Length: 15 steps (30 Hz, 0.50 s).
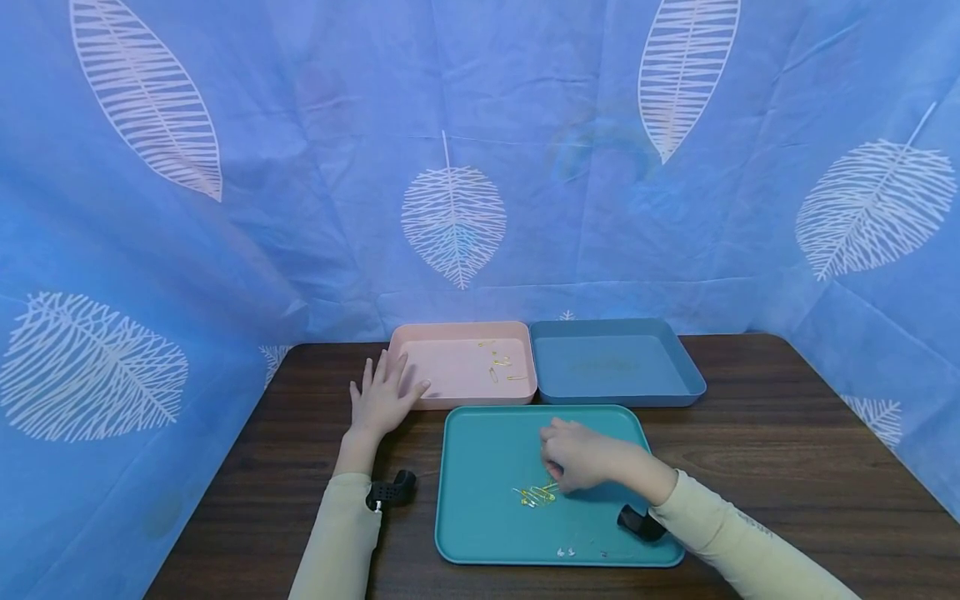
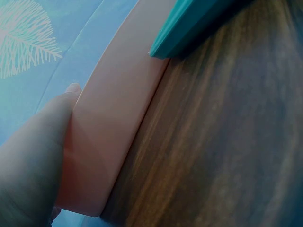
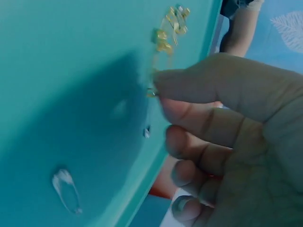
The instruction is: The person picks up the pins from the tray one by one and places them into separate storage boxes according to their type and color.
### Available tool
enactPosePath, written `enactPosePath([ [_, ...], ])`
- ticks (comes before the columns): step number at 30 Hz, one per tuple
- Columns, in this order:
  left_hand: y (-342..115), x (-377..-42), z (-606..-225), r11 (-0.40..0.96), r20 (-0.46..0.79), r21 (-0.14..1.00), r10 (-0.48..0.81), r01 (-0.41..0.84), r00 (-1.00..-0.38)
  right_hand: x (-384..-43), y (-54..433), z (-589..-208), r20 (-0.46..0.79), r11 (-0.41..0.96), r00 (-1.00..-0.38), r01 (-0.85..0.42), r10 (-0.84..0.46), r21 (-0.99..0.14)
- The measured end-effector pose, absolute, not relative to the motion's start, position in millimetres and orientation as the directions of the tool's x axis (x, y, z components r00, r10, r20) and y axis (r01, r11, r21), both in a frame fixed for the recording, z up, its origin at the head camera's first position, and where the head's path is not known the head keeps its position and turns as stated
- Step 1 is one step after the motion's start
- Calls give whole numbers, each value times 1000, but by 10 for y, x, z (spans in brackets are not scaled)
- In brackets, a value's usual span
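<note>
My left hand lies with spread fingers at the left front corner of the pink tray. In the left wrist view its thumb touches the tray's rim. Over the teal tray, my right hand pinches with thumb and forefinger. A small gold piece, apparently the end of a gold safety pin, shows at those fingertips; the rest is hidden or blurred. Beside that hand lies a loose pile of gold safety pins. A silver safety pin lies apart from it in the right wrist view.
Several gold pins lie in the pink tray's right half. A blue tray adjoins it on the right. Small silvery bits lie near the teal tray's front edge. All trays stand on a dark wooden table before a blue leaf-patterned cloth.
</note>
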<state>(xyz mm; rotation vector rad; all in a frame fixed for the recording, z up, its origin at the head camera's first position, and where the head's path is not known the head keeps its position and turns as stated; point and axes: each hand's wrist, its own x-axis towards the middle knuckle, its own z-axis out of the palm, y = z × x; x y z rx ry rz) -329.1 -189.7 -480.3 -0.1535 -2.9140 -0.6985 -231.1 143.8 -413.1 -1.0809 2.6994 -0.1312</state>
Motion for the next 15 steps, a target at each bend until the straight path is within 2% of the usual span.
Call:
enactPosePath([
  [7, -1895, -3278, -4781, 886, 151, 445, 67, 129, -986, -2334, 1499, -4063, -253, 785, -744, -602, -618, -147],
  [15, -1898, -3280, -4778, 885, 152, 447, 66, 128, -986, -2340, 1534, -4058, -79, 729, -726, -673, -683, -120],
])
